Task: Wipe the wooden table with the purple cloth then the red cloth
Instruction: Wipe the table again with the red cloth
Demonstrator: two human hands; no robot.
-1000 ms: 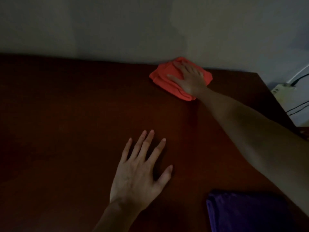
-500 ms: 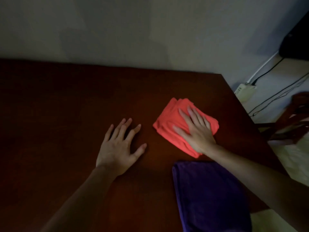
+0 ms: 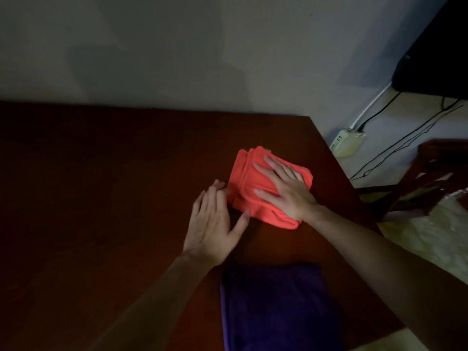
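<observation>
A folded red cloth (image 3: 247,184) lies on the dark wooden table (image 3: 101,198), right of the middle. My right hand (image 3: 286,188) presses flat on top of it with fingers spread. Beside it, my left hand (image 3: 215,221) lies flat on the table, its fingertips and thumb touching the cloth's left edge. A folded purple cloth (image 3: 276,310) lies near the table's front edge, below both hands, with nothing touching it.
The table's back edge meets a pale wall. Its right edge runs close to the red cloth. Beyond it, on the floor, sit a white power strip (image 3: 347,143) with cables and a dark wooden chair (image 3: 435,178). A black screen (image 3: 438,54) stands at top right.
My right hand has drawn the red cloth from the far right corner toward me. My left hand has slid right until it touches the cloth's edge.
</observation>
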